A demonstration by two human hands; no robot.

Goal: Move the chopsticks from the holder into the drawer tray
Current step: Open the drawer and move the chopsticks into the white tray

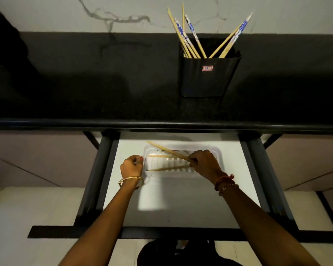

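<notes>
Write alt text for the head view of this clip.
A person's right hand holds chopsticks over a white tray in an open drawer, while the left hand grips the tray's edge. More chopsticks stand in a black holder on the dark counter above.

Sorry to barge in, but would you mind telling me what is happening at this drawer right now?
A person is moving chopsticks from a black holder on the dark counter into a white tray in the open drawer. The right hand grips a pair of chopsticks over the tray, where a couple already lie. The left hand is curled at the tray's left edge. Several chopsticks still stand in the holder.
</notes>
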